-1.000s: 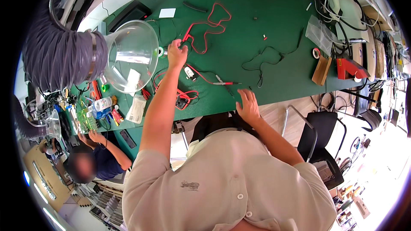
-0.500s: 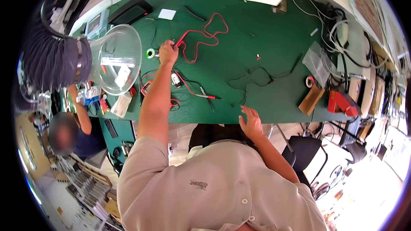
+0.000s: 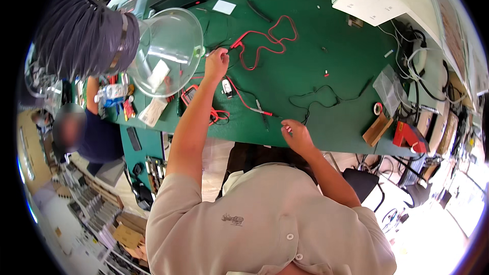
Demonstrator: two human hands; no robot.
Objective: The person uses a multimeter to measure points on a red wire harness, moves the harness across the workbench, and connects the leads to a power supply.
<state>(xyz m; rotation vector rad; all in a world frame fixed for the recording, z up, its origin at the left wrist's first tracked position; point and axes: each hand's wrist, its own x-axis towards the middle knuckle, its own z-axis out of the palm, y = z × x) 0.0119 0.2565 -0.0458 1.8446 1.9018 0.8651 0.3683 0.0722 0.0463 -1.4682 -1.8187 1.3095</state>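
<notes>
Green covers the workbench [image 3: 316,33] where a person in a beige buttoned shirt [image 3: 265,214] leans over test leads, arms set wide apart. At the far end of the outstretched arm, the left hand [image 3: 217,62] has its fingers bunched just beside the black-and-red end of a red lead [image 3: 282,46], whose loops spread across the bench to the right; from where I stand, I cannot tell whether the fingertips are clamped on it. Above the near edge, the right hand [image 3: 299,136] is half curled, close to the tip of a red-and-white probe [image 3: 262,112]; whether its fingers meet on anything, I cannot tell. A black lead [image 3: 336,102] winds over the surface beyond that hand, and a small white device [image 3: 226,88] lies just beside the left forearm, near a red-edged meter [image 3: 189,93] partly hidden by the arm. To the left, a clear funnel hood [image 3: 173,30] hangs from a ribbed grey duct [image 3: 86,40] over the bench. A red roll of tape [image 3: 378,108], a cardboard piece [image 3: 377,130] and a red box [image 3: 409,137] sit at the right, while a co-worker in a dark top [image 3: 102,140] is at the left
</notes>
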